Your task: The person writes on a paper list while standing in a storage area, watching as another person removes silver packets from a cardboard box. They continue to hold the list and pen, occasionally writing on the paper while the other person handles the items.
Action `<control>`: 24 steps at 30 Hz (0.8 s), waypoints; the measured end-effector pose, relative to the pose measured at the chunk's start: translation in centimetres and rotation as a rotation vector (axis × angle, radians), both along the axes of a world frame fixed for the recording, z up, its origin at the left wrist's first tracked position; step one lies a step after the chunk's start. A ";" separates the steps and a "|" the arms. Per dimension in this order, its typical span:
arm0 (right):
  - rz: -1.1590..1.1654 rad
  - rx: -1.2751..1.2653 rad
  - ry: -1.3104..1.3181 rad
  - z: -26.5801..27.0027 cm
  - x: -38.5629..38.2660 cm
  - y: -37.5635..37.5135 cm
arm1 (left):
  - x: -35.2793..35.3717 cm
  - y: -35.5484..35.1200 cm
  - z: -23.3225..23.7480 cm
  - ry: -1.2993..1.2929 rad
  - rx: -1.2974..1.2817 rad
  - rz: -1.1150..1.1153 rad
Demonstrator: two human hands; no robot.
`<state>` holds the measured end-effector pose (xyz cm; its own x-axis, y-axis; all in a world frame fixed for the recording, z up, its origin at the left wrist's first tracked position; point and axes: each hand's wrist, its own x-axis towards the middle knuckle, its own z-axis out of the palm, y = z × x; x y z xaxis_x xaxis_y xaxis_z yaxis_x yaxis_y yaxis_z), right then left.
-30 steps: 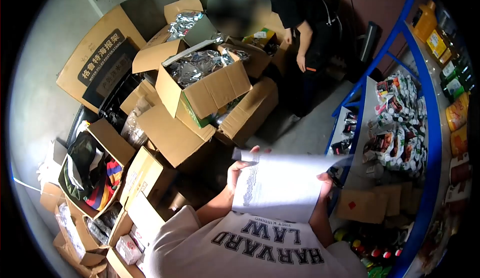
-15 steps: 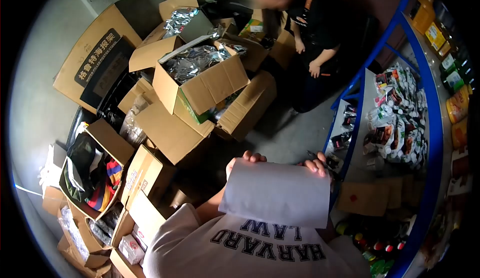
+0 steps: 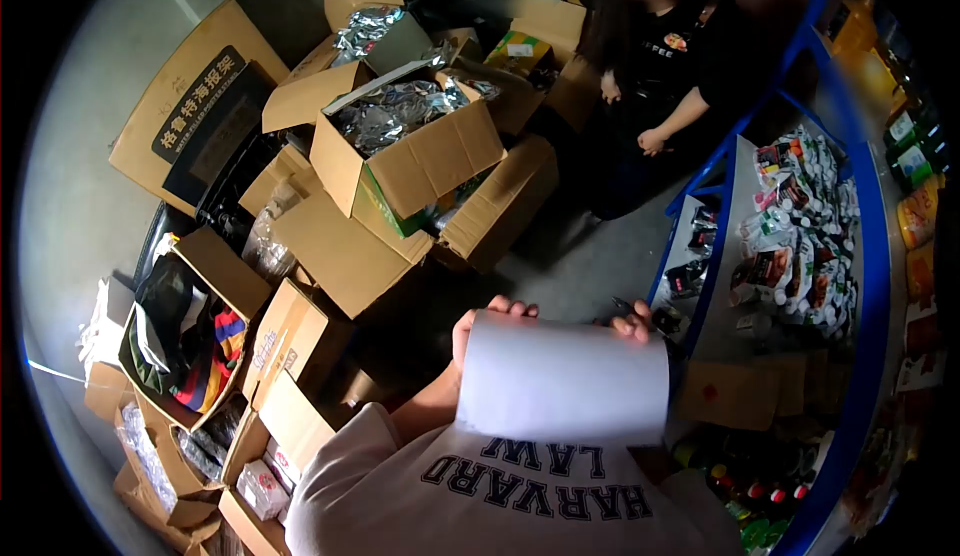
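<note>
A blank white sheet of paper (image 3: 563,378) spans the space in front of my chest, over the lettered white shirt (image 3: 520,491). My left hand (image 3: 490,324) is closed on the sheet's upper left corner, its fingertips curled over the top edge. At the upper right corner my right hand (image 3: 633,322) has its fingers closed round the paper, and a dark pen (image 3: 623,306) sticks out by those fingers. The palms and thumbs are mostly hidden behind the sheet.
Another person in black (image 3: 665,86) is ahead. Open cardboard boxes (image 3: 435,161) with silvery packets are piled ahead to the left; a box of clothes (image 3: 225,281) stands further left. A blue-framed shelf (image 3: 868,256) holds pouches (image 3: 790,236) at the right.
The sheet has shifted slightly up and right with my hands. The other person has straightened up and moved a little to the right in view.
</note>
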<state>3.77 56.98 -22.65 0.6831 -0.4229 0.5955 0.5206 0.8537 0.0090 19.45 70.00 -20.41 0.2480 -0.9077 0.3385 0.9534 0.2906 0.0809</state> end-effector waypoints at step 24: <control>-0.180 0.229 1.068 4.5 1.2 -0.4 | 3.9 3.4 4.1 -0.025 0.741 0.031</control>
<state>4.94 56.59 -18.16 0.7162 -0.5926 -0.3686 0.4715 0.8003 -0.3705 23.39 73.38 -16.33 0.2778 -0.8930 -0.3541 0.9408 0.1784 0.2881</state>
